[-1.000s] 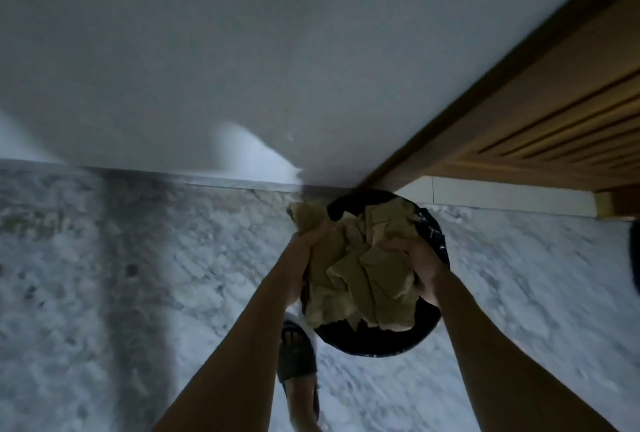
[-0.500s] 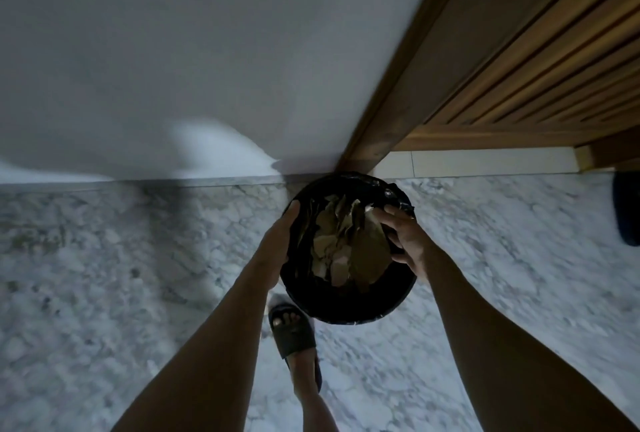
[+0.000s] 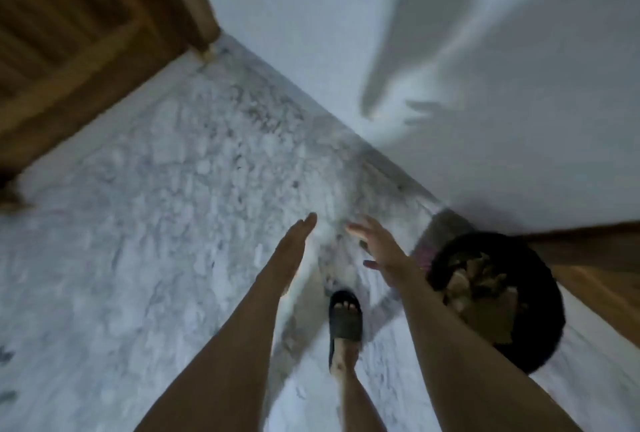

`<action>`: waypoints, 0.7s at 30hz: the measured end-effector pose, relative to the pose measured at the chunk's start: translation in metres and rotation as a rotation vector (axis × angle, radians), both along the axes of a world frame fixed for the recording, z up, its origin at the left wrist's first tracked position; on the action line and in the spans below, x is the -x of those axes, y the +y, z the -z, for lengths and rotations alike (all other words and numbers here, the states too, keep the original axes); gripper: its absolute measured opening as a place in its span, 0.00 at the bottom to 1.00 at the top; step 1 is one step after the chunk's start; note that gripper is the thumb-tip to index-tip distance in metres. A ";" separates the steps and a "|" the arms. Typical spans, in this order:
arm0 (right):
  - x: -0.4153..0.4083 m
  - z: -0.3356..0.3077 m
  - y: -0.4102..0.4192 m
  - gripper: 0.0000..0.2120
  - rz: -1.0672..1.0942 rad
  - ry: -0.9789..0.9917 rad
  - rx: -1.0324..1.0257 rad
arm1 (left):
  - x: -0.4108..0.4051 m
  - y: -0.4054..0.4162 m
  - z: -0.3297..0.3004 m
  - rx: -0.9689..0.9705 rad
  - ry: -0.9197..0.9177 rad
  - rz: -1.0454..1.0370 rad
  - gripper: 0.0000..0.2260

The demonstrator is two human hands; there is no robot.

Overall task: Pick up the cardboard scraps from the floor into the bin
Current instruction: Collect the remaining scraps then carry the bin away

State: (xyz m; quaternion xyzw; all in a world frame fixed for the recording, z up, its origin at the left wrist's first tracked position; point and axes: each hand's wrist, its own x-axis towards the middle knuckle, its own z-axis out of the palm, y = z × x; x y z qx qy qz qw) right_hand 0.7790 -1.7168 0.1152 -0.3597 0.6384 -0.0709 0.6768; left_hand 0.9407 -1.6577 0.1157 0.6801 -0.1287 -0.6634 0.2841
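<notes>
The black round bin (image 3: 540, 338) stands on the marble floor at the right, close to the wall. Brown cardboard scraps (image 3: 474, 279) lie inside it. My left hand (image 3: 294, 244) is held out over the floor with straight fingers and holds nothing. My right hand (image 3: 381, 251) is spread open just left of the bin, also holding nothing. The picture is blurred by motion.
A wooden slatted door (image 3: 69, 43) fills the upper left. The white wall (image 3: 415, 50) runs diagonally behind the floor (image 3: 138, 223). My foot in a dark sandal (image 3: 344, 317) stands between my arms. A wooden edge (image 3: 588, 251) shows at the far right.
Both hands let go of the cardboard scraps, which dropped into the bin. The hands have come away from the bin, and the view has swung left so the bin sits at the right.
</notes>
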 end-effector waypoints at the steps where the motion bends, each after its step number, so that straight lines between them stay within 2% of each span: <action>1: -0.044 -0.002 0.006 0.35 -0.115 -0.007 -0.012 | -0.034 0.026 -0.001 0.001 -0.022 -0.071 0.37; 3: -0.132 -0.007 0.029 0.35 -0.380 -0.039 -0.015 | -0.094 0.083 -0.008 -0.007 -0.058 -0.297 0.37; 5: -0.207 -0.019 0.069 0.30 -0.663 -0.098 0.051 | -0.137 0.145 -0.012 -0.018 -0.065 -0.579 0.31; 7: -0.264 -0.030 0.120 0.36 -0.936 -0.170 0.129 | -0.161 0.207 -0.014 -0.017 -0.089 -0.787 0.30; 10: -0.319 -0.036 0.211 0.35 -1.157 -0.150 0.074 | -0.165 0.301 -0.016 -0.035 -0.124 -1.016 0.33; 15: -0.332 -0.030 0.387 0.36 -1.457 -0.117 0.007 | -0.121 0.476 0.004 -0.050 -0.094 -1.353 0.36; 21: -0.290 0.004 0.593 0.37 -1.785 -0.009 -0.035 | -0.015 0.700 0.021 -0.190 -0.071 -1.691 0.36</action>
